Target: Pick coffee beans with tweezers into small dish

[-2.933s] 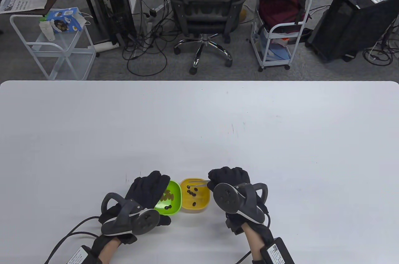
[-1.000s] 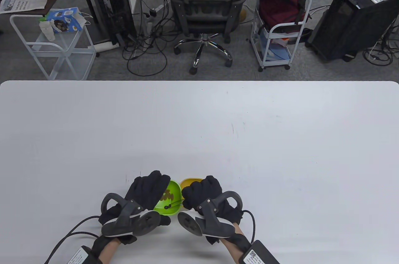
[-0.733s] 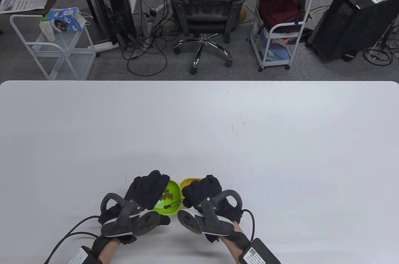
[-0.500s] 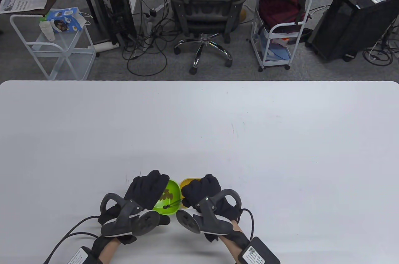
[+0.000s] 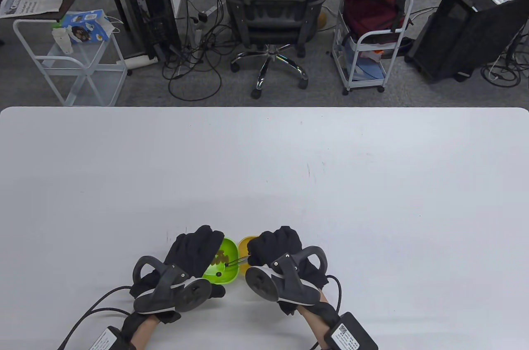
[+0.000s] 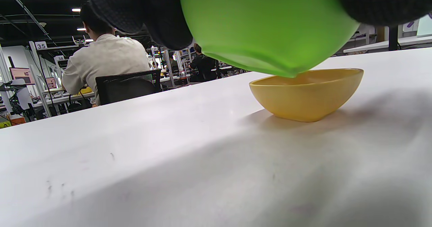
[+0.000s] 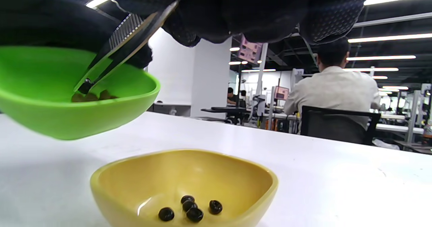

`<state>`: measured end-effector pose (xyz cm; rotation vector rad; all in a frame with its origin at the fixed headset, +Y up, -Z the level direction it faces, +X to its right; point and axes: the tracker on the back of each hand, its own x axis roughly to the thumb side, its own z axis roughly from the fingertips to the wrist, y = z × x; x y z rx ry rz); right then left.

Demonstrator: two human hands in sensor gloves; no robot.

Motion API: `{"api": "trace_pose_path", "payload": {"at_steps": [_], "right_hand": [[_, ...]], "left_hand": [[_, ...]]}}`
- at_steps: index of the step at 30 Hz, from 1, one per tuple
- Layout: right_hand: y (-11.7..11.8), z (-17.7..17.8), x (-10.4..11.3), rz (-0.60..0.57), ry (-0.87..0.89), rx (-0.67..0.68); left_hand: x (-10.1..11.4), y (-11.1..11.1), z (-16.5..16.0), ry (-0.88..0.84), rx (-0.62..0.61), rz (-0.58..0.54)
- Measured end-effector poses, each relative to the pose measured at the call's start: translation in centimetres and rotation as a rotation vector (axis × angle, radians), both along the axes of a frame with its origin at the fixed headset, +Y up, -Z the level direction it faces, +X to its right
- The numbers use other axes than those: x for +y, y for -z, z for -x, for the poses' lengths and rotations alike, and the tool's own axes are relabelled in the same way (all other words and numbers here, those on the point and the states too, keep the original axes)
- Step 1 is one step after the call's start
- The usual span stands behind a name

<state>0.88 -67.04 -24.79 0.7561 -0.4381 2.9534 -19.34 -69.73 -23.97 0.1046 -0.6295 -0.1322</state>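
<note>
My left hand (image 5: 198,244) grips the green dish (image 5: 228,276) and holds it tilted, off the table; the left wrist view shows its underside (image 6: 270,28) in the air. My right hand (image 5: 268,247) pinches metal tweezers (image 5: 235,261), which reach left into the green dish. In the right wrist view the tweezers (image 7: 125,41) end in a small dark bean (image 7: 85,85) pinched just above brownish beans (image 7: 92,97). One dark bean (image 5: 218,274) lies near the green dish's front. The yellow dish (image 7: 236,173) stands on the table and holds several dark coffee beans (image 7: 189,208); my right hand covers most of it in the table view (image 5: 244,242).
The white table (image 5: 289,168) stretches far beyond and to both sides of the dishes. Cables (image 5: 86,317) trail from my wrists off the near edge. An office chair (image 5: 272,7) and carts stand on the floor behind the table.
My right hand came from over the yellow dish to the green one. In the last half second it shifted right and the tweezer tips rose from the dish's front toward its middle.
</note>
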Motion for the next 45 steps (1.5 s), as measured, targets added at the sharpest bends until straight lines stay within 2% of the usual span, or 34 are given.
{"api": "trace_pose_path", "payload": {"at_steps": [7,15,24,29,39,45], "right_hand": [[0.4,-2.5,1.0,0.015,0.120,-0.066],[1.5,-4.8,0.4,0.069,0.176,-0.144],[1.7,-5.6,0.3,0.089,0.196,-0.172],[1.1,-5.0,0.8,0.039,0.195,-0.130],[0.0,-1.3,-0.7,0.057,0.118,0.003],[-0.3,0.3,-1.3,0.056,0.062,0.040]], "left_hand": [[-0.1,-0.1,-0.1,-0.006,-0.005,-0.002],[-0.1,-0.1,0.0,-0.003,-0.004,-0.003],[-0.1,-0.1,-0.1,0.002,-0.004,0.005],[-0.1,-0.1,0.0,0.002,-0.002,0.005],[0.0,-0.1,0.0,0.003,0.000,-0.001],[0.0,-0.1,0.0,0.003,-0.001,0.001]]}}
